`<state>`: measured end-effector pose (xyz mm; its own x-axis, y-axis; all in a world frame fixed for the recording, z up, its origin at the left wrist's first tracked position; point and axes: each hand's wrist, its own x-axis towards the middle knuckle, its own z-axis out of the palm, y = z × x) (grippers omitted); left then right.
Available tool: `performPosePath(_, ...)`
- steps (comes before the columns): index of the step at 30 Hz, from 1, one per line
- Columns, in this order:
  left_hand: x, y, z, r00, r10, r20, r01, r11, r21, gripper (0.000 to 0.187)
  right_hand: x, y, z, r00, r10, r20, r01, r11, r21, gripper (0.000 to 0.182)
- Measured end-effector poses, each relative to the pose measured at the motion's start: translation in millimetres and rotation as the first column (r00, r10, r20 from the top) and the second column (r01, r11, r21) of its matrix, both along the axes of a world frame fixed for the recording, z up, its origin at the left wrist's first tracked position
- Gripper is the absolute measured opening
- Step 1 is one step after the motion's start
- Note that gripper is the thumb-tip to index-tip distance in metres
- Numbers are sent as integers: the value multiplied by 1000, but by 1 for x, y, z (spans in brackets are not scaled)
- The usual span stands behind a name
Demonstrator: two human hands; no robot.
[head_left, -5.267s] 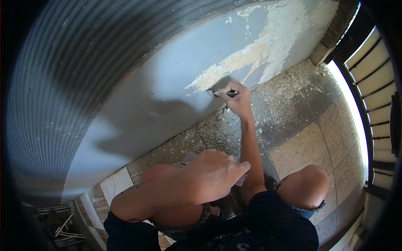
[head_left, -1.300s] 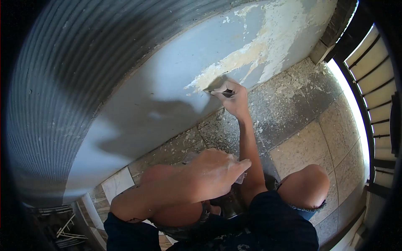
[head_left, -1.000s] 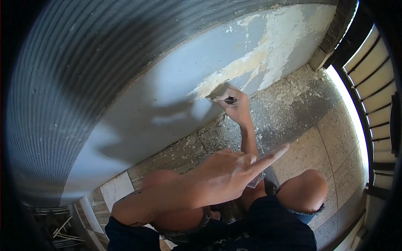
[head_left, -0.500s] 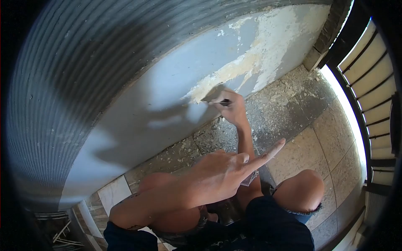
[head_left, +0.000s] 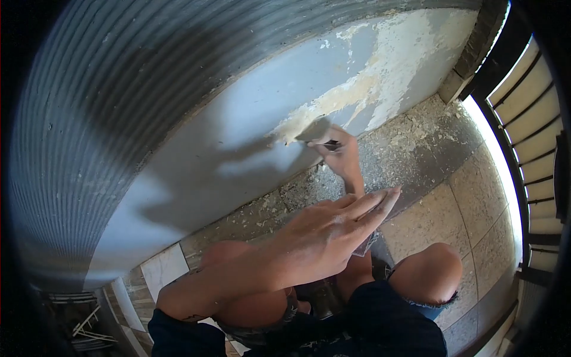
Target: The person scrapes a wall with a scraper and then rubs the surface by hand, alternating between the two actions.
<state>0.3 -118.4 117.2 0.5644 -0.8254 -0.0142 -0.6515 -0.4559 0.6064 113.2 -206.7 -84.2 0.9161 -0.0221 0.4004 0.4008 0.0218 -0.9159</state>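
Note:
My right hand point(head_left: 342, 153) is closed in a pinch on a small thin scraper point(head_left: 318, 143), its edge at the wall. The tool is partly hidden by the fingers and slightly blurred. Beside it, the blue-grey wall point(head_left: 256, 101) has a peeled patch point(head_left: 333, 101) of cream and white plaster. Nearer the camera, my left hand point(head_left: 327, 235) is held over the knees, its fingers stretched out together and holding nothing. It covers part of the right forearm.
Paint flakes point(head_left: 410, 134) litter the floor along the wall's foot. A ribbed grey surface point(head_left: 148, 77) curves above the smooth wall band. Tan floor tiles point(head_left: 470, 196) lie to the right, before a dark barred gate point(head_left: 511, 137). My bare knee point(head_left: 431, 271) is bent close by.
My left hand's fingers have gone from one pointing finger to several stretched out together. My right hand has drawn slightly away from the peeled patch's lower end with the scraper.

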Motion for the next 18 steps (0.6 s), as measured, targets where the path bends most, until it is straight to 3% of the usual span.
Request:
performPosePath(4, 0, 4, -1, 997, -13, -70, 20, 995, 100, 75, 3, -1, 1, 998, -30, 57, 28, 999, 24, 11)
performPosePath(8, 3, 3, 0, 994, -10, -113, 36, 972, 234, 72, 3, 7, -5, 999, -47, 21, 48, 996, -70, 12)
performPosePath(10, 2, 5, 0, 995, -9, -102, 34, 969, 244, 72, 1, -4, -6, 996, -30, -83, 41, 989, 140, 14)
performPosePath(14, 1, 2, -2, 994, -20, -106, 44, 974, 224, 72, 0, 21, 3, 1000, -8, -30, 8, 1000, -29, 12)
performPosePath(18, 4, 2, 1, 993, 5, -120, 27, 964, 264, 71, -4, 6, 5, 999, -43, -1, 43, 999, -1, 15)
